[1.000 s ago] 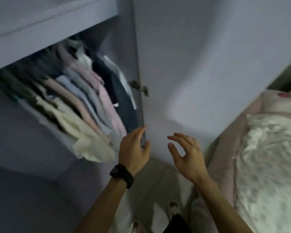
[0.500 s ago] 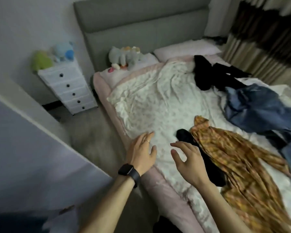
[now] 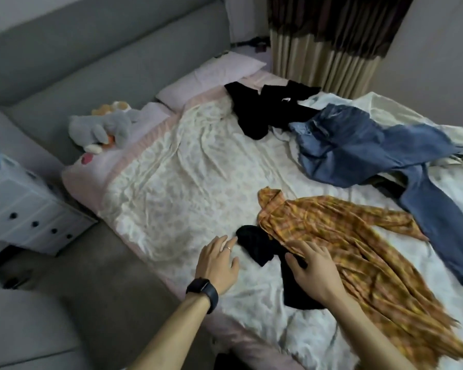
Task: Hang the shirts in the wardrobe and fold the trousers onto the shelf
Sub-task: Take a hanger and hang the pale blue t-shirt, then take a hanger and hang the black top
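Bed (image 3: 171, 182) with shirt (image 3: 345, 236) and jeans (image 3: 358, 145)

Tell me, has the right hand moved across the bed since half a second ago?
Yes. Against the black garment, the right hand has shifted right, now reaching the orange checked shirt at its edge.

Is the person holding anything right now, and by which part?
Nothing is held; the left hand and right hand are open near the black garment.
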